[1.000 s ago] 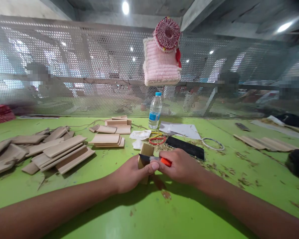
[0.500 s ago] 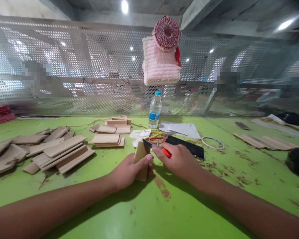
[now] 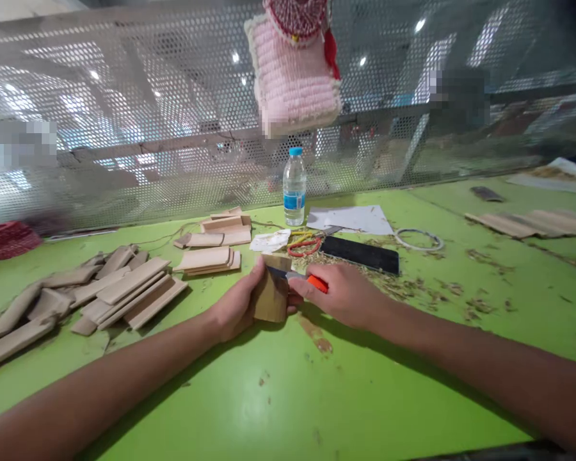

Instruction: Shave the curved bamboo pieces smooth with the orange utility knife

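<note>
My left hand (image 3: 237, 304) is closed around a curved tan piece, bamboo by its look (image 3: 271, 299), held upright over the green table (image 3: 278, 397). In my right hand (image 3: 343, 294) is a utility knife (image 3: 318, 283) with an orange handle. Its dark blade lies across the upper part of the bamboo piece, and the fingers of both hands are close together there. Just beyond my right hand, a black phone (image 3: 362, 254) lies flat among pale shavings (image 3: 413, 286).
Stacked bamboo pieces (image 3: 132, 291) lie at left, with smaller stacks (image 3: 208, 259) nearer the middle. A water bottle (image 3: 294, 189) stands behind scissors with red and yellow handles (image 3: 304, 248). White paper (image 3: 350, 219) and a white ring (image 3: 418, 239) lie right of it. Perforated metal screen (image 3: 173, 147) runs behind.
My view has tilted down and swung slightly. The bamboo piece has turned so its broad face shows more, and the knife blade now lies across it rather than at its top edge.
</note>
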Action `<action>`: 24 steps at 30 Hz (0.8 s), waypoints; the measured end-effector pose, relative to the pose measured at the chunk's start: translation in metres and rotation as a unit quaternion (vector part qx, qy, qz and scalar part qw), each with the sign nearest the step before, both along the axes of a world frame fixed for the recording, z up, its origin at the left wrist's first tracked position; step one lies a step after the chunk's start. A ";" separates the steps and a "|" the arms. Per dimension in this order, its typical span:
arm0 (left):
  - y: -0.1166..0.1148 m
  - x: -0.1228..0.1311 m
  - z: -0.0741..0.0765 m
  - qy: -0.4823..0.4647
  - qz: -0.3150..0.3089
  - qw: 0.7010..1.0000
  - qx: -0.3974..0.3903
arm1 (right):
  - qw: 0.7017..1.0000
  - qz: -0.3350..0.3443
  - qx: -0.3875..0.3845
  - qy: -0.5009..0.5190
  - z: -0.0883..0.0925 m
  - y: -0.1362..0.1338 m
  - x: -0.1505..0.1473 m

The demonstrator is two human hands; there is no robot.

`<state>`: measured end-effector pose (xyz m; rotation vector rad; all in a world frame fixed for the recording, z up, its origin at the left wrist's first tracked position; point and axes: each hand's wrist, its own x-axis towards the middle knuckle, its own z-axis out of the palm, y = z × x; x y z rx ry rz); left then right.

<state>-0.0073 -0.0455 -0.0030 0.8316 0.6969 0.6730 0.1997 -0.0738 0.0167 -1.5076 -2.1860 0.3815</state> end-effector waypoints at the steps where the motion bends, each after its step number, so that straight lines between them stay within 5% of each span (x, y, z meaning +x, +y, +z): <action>1: 0.000 0.000 0.000 -0.008 0.008 1.000 0.000 | 1.000 0.008 0.000 0.005 0.000 0.000 0.000; 7: 0.000 0.002 0.006 -0.008 0.052 0.999 0.007 | 0.998 0.044 -0.022 0.028 -0.005 0.001 0.001; 15: -0.002 0.001 -0.001 -0.052 0.030 0.998 0.013 | 0.993 0.053 -0.010 0.102 0.000 -0.001 0.004; 24: -0.003 0.000 0.006 -0.063 -0.002 0.998 0.016 | 0.976 0.174 0.019 0.133 -0.003 0.002 0.011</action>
